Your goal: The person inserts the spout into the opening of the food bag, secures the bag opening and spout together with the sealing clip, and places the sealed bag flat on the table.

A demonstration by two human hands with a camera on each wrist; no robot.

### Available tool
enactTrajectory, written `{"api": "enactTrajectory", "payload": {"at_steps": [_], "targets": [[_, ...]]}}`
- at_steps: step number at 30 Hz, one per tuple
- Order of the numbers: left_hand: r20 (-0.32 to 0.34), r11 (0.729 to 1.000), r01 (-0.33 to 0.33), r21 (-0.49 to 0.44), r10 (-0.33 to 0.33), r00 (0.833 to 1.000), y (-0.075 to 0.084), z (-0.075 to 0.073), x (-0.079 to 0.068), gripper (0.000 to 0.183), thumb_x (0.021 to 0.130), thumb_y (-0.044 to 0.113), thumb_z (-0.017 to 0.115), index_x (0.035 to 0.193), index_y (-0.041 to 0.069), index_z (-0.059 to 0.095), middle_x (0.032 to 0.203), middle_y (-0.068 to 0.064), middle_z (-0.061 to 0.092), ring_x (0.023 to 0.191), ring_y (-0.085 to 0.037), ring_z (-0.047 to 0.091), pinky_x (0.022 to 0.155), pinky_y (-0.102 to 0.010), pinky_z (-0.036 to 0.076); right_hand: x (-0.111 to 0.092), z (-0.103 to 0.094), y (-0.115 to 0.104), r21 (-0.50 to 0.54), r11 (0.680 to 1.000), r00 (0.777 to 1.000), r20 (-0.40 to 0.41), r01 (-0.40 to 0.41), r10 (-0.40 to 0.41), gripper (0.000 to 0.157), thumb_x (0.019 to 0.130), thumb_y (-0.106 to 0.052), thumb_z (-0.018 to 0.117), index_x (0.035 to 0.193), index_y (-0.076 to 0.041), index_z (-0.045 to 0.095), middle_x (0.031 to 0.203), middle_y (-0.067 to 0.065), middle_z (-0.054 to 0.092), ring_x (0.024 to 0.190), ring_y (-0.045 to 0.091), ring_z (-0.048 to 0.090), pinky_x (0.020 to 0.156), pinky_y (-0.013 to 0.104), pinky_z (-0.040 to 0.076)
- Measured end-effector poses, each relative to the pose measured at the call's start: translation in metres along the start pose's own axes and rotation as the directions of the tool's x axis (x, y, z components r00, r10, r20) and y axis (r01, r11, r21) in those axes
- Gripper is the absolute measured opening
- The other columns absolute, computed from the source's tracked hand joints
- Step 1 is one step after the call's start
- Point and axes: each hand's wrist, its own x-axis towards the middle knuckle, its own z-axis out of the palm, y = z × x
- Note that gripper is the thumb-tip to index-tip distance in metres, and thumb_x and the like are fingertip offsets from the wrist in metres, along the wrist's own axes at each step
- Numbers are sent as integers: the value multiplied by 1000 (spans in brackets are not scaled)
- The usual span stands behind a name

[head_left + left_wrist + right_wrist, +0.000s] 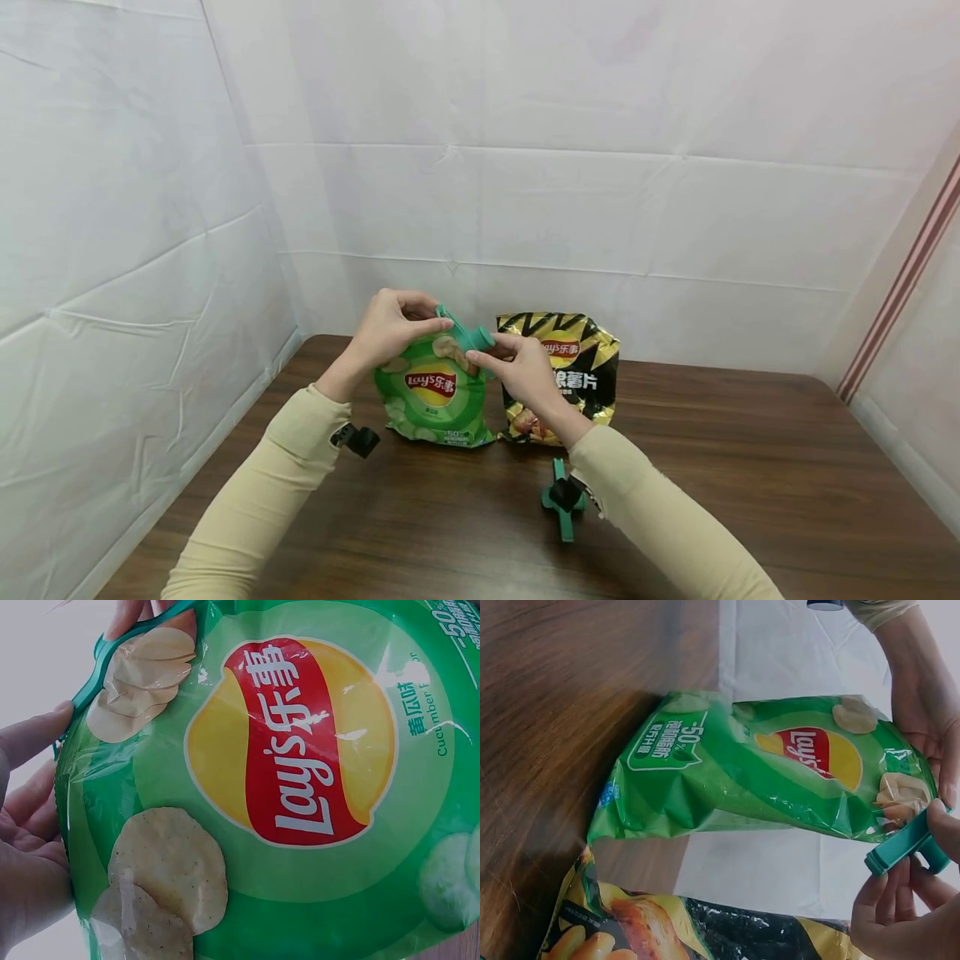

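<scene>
Bag (432, 390): light, slippery, crushable, we judge; hold its top edge. Left hand (395, 321), right hand (522, 367): both pinching clip (470, 337).

a black and yellow foil bag of lay's crisps (591, 393) stands upright on a dark brown, wood-grained table (720, 467). in front of the bag lies a green plastic clip (566, 525), long, narrow and partly hidden. behind the bag hangs a creased white sheet (585, 217); well to the bag's left, a white side sheet (127, 275); well to its right, a slanting, red-striped band (899, 287).
</scene>
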Motion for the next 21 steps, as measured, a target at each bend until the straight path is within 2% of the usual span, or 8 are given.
{"api": "enactTrajectory", "payload": {"at_steps": [8,15,21], "targets": [[3,1000,5,-20,-5,1000,-1,0,0,21,82,28,76,90,9,73,80,-6,72,70,-15,68,67,-32,55,0,0,-4,-70,996,998,-13,54,-55,33,86,-28,71,113,-10,71,96,7,71,84,18,66,70,29,54],[2,999,-7,-42,7,1000,-1,1,-3,19,82,25,75,91,8,73,79,-8,72,69,-15,68,65,-31,55,0,1,-4,-84,994,998,-7,69,-70,31,86,-25,71,112,-8,71,95,9,72,81,19,68,68,27,55],[-31,998,-23,-54,21,999,-4,5,-2,20,83,23,75,97,9,71,79,-6,71,69,-14,68,65,-29,55,3,-1,0,-81,993,997,-3,81,-82,33,85,-26,72,112,-7,71,96,10,72,82,20,69,69,27,56]]}}
